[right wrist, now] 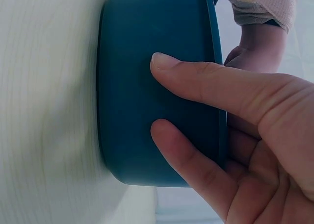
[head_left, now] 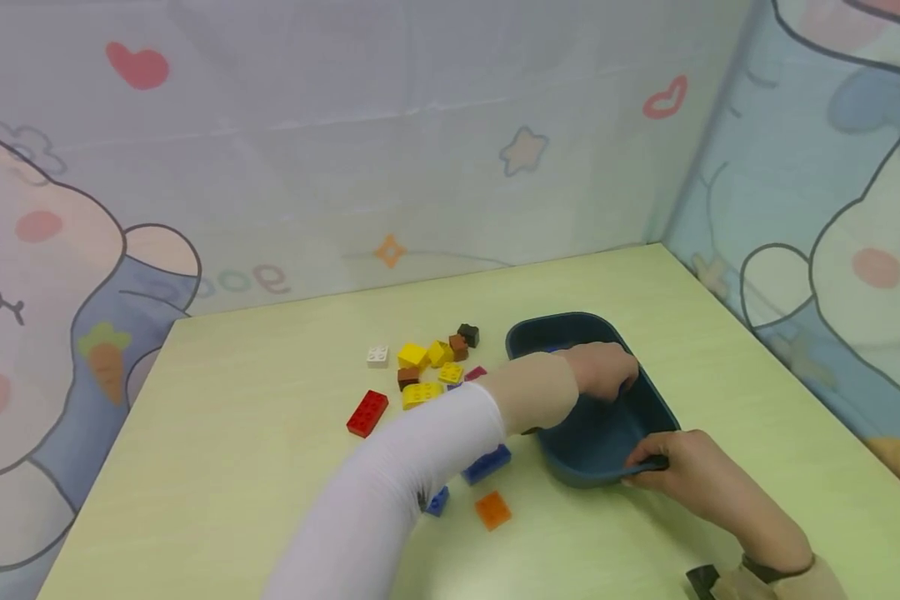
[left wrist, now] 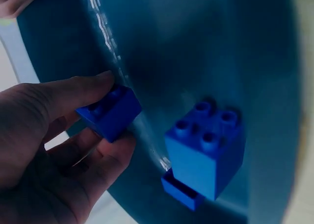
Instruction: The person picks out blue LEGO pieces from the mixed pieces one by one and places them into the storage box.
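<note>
Item: blue two-by-two building brick (left wrist: 115,113), lying inside the bin's outline; whether it is touching the bin's floor, one cannot tell. The left hand (left wrist: 59,136) is pinching it, thumb above and fingers beneath, a light hold presumably suiting so small a block.

Container: dark teal rectangular bin (head_left: 607,437), standing on the right of the counter (head_left: 255,467). The right hand (head_left: 678,462) is gripping its rim at the near right corner, digits lying against the outer wall, apparently steadying it.

Contents: one tall blue brick (left wrist: 206,158), standing studs up; one shallow blue piece (left wrist: 181,192), lying just beside it.

Left of bin, on counter: loose group, including a black brick (head_left: 468,335), a studded yellow brick (head_left: 422,395) and, farther left, a white brick (head_left: 377,357) and a red brick (head_left: 367,414). Nearer: a long blue brick (head_left: 486,464) and an orange brick (head_left: 492,510). All are lying within arm's reach, probably for easy picking; the left sleeve (head_left: 390,475) is partly covering them.

Behind: cartoon-printed cloth (head_left: 307,167), hanging as a screen.
</note>
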The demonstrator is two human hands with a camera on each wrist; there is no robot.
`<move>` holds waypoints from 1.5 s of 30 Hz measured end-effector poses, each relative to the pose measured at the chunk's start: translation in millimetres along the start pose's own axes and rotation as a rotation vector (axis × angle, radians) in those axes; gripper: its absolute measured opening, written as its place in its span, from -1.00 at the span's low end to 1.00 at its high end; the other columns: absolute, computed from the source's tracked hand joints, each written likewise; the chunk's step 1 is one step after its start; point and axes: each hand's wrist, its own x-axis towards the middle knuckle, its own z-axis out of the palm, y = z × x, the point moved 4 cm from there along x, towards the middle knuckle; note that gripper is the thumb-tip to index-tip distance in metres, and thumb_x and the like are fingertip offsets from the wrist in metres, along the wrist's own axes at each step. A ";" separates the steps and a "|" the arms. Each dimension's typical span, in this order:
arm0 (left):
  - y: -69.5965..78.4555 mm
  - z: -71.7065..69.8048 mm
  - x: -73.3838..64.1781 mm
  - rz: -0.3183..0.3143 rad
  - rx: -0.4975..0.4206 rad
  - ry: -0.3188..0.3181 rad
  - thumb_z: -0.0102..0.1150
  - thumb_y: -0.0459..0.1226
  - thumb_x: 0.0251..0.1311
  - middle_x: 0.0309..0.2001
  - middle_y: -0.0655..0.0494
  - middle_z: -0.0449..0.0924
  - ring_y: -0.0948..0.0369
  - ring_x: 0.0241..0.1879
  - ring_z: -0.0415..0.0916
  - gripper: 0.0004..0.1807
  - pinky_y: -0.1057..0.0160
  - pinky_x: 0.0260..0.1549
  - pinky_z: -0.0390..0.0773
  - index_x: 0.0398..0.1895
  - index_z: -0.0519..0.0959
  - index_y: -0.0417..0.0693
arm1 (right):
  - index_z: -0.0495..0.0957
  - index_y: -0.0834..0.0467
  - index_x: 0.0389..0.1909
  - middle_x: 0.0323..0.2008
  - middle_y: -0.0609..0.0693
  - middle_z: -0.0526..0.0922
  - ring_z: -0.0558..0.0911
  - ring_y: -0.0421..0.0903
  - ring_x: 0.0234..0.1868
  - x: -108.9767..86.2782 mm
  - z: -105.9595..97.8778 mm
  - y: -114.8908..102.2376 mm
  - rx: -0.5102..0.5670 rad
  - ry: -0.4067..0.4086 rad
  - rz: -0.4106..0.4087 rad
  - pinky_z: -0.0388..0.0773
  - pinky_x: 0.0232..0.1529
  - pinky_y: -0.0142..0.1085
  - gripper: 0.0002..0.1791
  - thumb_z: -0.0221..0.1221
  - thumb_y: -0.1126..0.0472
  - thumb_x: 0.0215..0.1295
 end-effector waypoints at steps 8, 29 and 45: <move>-3.5 2.0 3.9 -0.031 0.029 0.007 0.18 -0.29 0.39 -0.06 0.31 0.59 0.35 -0.14 0.50 -0.78 0.40 -0.10 0.50 0.02 0.64 0.16 | 0.72 -0.03 -0.40 -0.38 -0.28 0.69 0.65 -0.23 -0.33 0.2 1.0 0.9 0.008 -0.014 0.004 0.59 -0.31 -0.31 -0.87 0.49 0.16 0.06; -3.9 4.6 2.4 -0.055 0.011 0.017 0.16 -0.31 0.41 -0.20 0.30 0.59 0.32 -0.25 0.48 -0.84 0.38 -0.20 0.49 -0.09 0.65 0.15 | 0.72 -0.04 -0.40 -0.38 -0.27 0.69 0.66 -0.23 -0.32 -0.9 1.9 0.9 0.012 -0.011 0.007 0.59 -0.30 -0.30 -0.87 0.49 0.16 0.05; 2.4 -20.7 -16.7 0.000 0.100 0.022 0.09 -0.28 0.45 -0.13 0.30 0.51 0.31 -0.25 0.33 -0.78 0.38 -0.26 0.31 0.06 0.56 0.17 | 0.73 -0.06 -0.38 -0.37 -0.26 0.68 0.63 -0.28 -0.35 -2.0 1.8 1.6 0.019 -0.019 0.009 0.57 -0.33 -0.32 -0.87 0.49 0.14 0.07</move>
